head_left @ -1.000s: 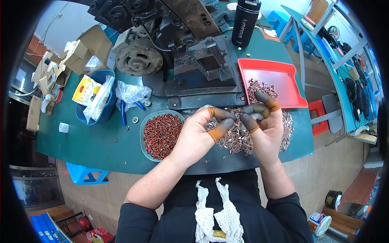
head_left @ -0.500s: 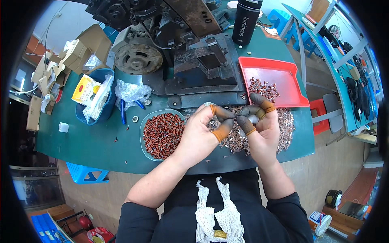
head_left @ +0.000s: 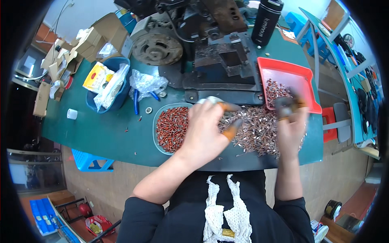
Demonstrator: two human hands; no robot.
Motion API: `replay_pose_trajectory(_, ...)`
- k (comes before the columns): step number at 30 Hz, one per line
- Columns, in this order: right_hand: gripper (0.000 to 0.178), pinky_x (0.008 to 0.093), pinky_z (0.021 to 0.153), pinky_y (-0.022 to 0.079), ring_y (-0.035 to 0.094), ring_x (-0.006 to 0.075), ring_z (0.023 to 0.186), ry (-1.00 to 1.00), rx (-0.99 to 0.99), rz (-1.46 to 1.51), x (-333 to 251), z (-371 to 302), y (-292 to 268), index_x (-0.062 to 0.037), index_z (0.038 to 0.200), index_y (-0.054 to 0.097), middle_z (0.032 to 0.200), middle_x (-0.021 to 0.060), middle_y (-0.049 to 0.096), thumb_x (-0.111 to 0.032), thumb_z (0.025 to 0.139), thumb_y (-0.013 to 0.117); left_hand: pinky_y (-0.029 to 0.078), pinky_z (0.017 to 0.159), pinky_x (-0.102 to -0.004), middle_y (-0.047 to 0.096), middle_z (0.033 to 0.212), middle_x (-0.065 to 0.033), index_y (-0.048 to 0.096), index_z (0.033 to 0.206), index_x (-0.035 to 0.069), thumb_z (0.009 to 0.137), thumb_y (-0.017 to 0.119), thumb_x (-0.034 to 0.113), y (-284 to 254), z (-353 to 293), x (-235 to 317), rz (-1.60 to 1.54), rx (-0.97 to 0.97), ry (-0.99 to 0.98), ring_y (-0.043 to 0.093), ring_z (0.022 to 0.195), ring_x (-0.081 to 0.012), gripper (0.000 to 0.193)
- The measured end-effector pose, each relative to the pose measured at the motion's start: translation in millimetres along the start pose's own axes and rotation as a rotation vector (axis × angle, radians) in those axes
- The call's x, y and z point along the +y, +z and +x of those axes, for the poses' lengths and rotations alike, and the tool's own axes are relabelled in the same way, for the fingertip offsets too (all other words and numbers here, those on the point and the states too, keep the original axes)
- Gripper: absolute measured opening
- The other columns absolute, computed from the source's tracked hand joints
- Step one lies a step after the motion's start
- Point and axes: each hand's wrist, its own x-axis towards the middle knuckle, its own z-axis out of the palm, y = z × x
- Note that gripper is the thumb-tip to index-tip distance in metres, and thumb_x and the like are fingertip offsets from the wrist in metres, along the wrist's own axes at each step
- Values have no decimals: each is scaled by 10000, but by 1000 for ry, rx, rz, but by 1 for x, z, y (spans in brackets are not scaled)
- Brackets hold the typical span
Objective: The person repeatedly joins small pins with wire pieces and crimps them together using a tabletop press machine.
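Observation:
My left hand (head_left: pixel 206 128), with orange and dark finger covers, hovers between a clear tub (head_left: pixel 155 133) and a loose pile of small metallic parts (head_left: pixel 257 131). Its thumb and forefinger are spread, with nothing visible between them. The tub is full of small red-brown parts (head_left: pixel 171 126) with silvery ends. My right hand (head_left: pixel 292 121) is over the front edge of a red tray (head_left: pixel 298 75). Motion smears its covered fingers, so whether they hold anything is unclear. Small red-brown and silvery parts (head_left: pixel 276 90) lie in the tray's left side.
A heavy dark machine (head_left: pixel 221 83) stands behind the pile, and a black bottle (head_left: pixel 267 24) stands at its right. Left of the tub are blue-handled pliers (head_left: pixel 136 101), a plastic bag (head_left: pixel 148 84) and a blue bin (head_left: pixel 92 103). Cardboard boxes (head_left: pixel 109 34) stand farther back.
My hands were together over the pile, fingertips touching. Now the right has moved away to the red tray, and the left thumb and forefinger have parted. The whole view has shifted slightly.

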Motion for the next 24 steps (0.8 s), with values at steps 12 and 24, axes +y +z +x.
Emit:
replay_pose_trajectory(12, 263, 198, 665, 443, 512, 20, 700, 127, -227, -428, 10, 15, -31, -12, 1163, 638, 849, -4, 621, -51, 904, 668, 239, 1073, -536, 573, 956, -79, 701, 866, 115, 740, 785, 157, -40, -32, -54, 521, -58, -173, 508, 1050, -299, 157)
replay_pose_trajectory(24, 166, 222, 631, 484, 609, 65, 729, 456, -603, 420, -26, -35, 57, -24, 1060, 670, 883, 27, 684, -122, 928, 653, 455, 837, -259, 622, 960, -22, 696, 940, 18, 854, 722, 40, -38, -46, -38, -766, 103, -436, 582, 906, -117, 93)
